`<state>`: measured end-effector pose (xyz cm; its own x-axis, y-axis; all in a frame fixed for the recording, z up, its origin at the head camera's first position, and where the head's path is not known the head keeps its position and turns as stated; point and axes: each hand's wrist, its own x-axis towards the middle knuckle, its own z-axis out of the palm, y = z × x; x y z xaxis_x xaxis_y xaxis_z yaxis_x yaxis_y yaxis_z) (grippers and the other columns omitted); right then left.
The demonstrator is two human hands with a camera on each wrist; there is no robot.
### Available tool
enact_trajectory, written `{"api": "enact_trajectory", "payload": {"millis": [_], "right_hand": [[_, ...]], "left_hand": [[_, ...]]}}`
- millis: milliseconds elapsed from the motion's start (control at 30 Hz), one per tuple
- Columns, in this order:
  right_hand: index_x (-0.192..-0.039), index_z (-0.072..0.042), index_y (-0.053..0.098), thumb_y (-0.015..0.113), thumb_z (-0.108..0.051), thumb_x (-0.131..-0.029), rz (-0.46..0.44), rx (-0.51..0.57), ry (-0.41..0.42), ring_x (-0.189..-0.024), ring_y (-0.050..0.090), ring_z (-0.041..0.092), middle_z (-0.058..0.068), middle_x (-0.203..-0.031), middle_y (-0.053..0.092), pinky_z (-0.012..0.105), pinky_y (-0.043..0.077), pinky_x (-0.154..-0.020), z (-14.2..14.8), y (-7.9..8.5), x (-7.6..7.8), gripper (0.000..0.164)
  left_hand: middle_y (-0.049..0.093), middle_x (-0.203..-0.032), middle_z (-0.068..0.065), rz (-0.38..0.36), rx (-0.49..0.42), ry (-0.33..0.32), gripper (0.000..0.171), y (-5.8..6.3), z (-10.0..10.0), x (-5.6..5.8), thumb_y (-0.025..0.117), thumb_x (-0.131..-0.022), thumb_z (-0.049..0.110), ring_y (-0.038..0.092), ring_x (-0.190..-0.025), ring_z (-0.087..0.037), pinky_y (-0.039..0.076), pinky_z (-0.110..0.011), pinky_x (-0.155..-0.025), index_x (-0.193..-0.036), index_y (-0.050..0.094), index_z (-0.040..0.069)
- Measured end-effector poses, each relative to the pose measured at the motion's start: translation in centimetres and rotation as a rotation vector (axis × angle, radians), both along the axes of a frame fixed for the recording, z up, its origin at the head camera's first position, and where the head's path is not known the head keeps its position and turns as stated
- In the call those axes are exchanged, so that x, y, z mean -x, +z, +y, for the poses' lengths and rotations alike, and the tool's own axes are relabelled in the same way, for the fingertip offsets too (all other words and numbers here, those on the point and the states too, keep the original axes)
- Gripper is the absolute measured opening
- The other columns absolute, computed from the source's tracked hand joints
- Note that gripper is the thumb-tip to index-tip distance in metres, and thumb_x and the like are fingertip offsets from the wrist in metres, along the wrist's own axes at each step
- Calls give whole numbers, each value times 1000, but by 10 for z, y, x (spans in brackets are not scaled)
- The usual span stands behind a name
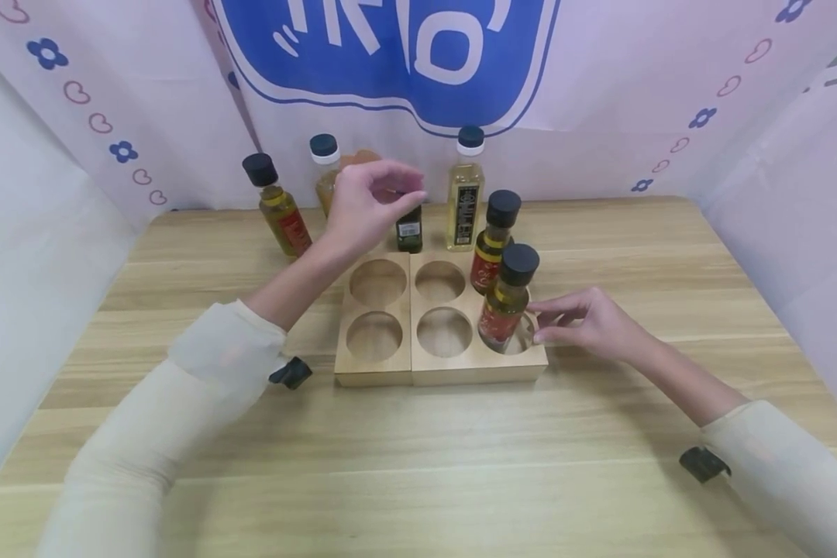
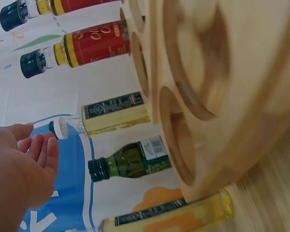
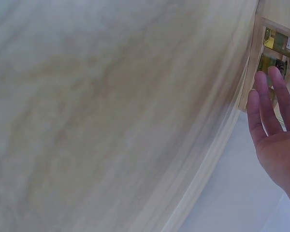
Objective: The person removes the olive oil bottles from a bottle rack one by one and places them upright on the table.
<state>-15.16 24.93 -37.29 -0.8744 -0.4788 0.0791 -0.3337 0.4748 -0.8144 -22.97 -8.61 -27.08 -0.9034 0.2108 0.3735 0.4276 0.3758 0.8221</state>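
My left hand (image 1: 373, 205) hangs over the back of the wooden holder (image 1: 373, 372), fingers loosely bent, nothing between them. Behind it stands a small dark green bottle (image 1: 409, 232), whose top it covers in the head view. To its right is a pale oil bottle (image 1: 464, 205) with a dark cap. At the holder's right end, my right hand (image 1: 593, 325) has its fingertips right at the edge beside a red-labelled olive oil bottle (image 1: 502, 314). This bottle sits in the front right hole; a matching olive oil bottle (image 1: 488, 260) is in the hole behind it.
Another pale oil bottle (image 1: 325, 182) and a red-labelled oil bottle (image 1: 282, 221) stand at the back left, partly behind the left arm. A printed white and blue cloth (image 1: 600, 101) hangs behind the wooden table (image 1: 460, 465). The holder's other round holes hold no bottles.
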Motion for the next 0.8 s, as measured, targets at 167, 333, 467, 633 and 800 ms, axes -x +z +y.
{"api": "enact_trajectory", "payload": {"millis": [167, 333, 467, 633, 800], "right_hand": [[-118, 6, 73, 85, 0, -83, -5, 1, -1, -90, 75, 17, 18, -105, 78, 29, 63, -80, 1, 0, 0, 38], [-118, 6, 74, 85, -1, -83, -9, 2, -1, -90, 75, 19, 18, -104, 78, 29, 63, -80, 1, 0, -1, 38], [-118, 5, 74, 86, -1, -83, -7, 2, -1, -90, 75, 17, 17, -104, 78, 29, 63, -80, 1, -1, 0, 38], [-118, 4, 74, 86, -2, -83, -9, -1, -5, -89, 74, 13, 16, -104, 78, 28, 63, -80, 2, -1, 0, 38], [-118, 5, 74, 86, -2, -83, -5, 1, -3, -89, 74, 13, 16, -104, 78, 29, 63, -80, 2, -2, 1, 38]], "left_hand": [[76, -106, -16, -22, 116, -40, 21, -8, -14, -5, 78, -94, 7, 71, -95, -22, 61, -30, -87, -111, 75, -3], [75, -110, -18, -54, 192, -98, 24, -19, -29, -9, 78, -93, 7, 71, -97, -26, 61, -38, -89, -114, 74, -4], [75, -111, -18, -45, 264, -127, 23, -29, -43, -11, 79, -92, 6, 73, -93, -28, 62, -38, -84, -112, 76, -3], [75, -113, -20, -39, 297, -130, 25, -39, -57, -14, 81, -90, 4, 71, -97, -31, 61, -47, -90, -113, 75, -5], [74, -118, -21, -29, 344, -144, 32, -46, -68, -14, 84, -87, 5, 69, -107, -33, 59, -48, -95, -116, 74, -5]]}}
